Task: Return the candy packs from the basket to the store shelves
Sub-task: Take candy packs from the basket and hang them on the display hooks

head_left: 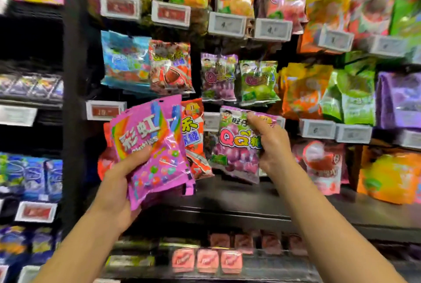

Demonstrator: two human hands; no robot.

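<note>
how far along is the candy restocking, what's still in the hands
Done: cannot tell; the basket is out of view. In hand: the right hand pinches a purple grape pack, raised below the matching purple packs on the peg. Left: the left hand grips a fan of packs, a pink rainbow pack in front and a red cola pack behind.
</note>
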